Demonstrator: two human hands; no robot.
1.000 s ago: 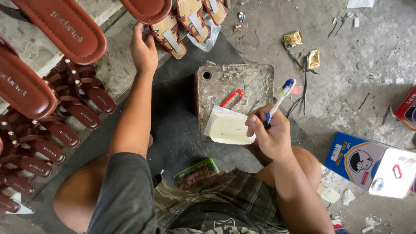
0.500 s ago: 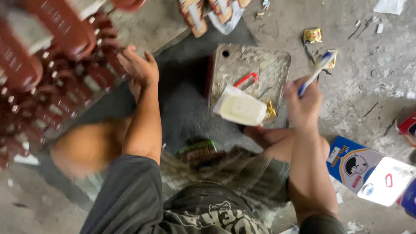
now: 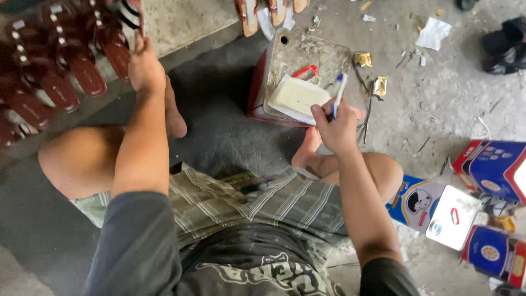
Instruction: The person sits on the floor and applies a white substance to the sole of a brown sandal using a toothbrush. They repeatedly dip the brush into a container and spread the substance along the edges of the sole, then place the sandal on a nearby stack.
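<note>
The person's sitting on the floor with the right hand (image 3: 337,129) wrapped tight around a toothbrush (image 3: 338,94), the blue-and-white handle poking up past the fingers. Just beyond those fingertips is a shallow white tray of pale yellowish glue (image 3: 296,97), sitting on a grimy metal tin (image 3: 296,57). The left hand (image 3: 145,68) is stretched out to the rows of dark red sandals (image 3: 66,71); the fingers sit on one, but I can't tell if they actually grip it. Blue cans (image 3: 496,167) lie well off beyond the right wrist.
</note>
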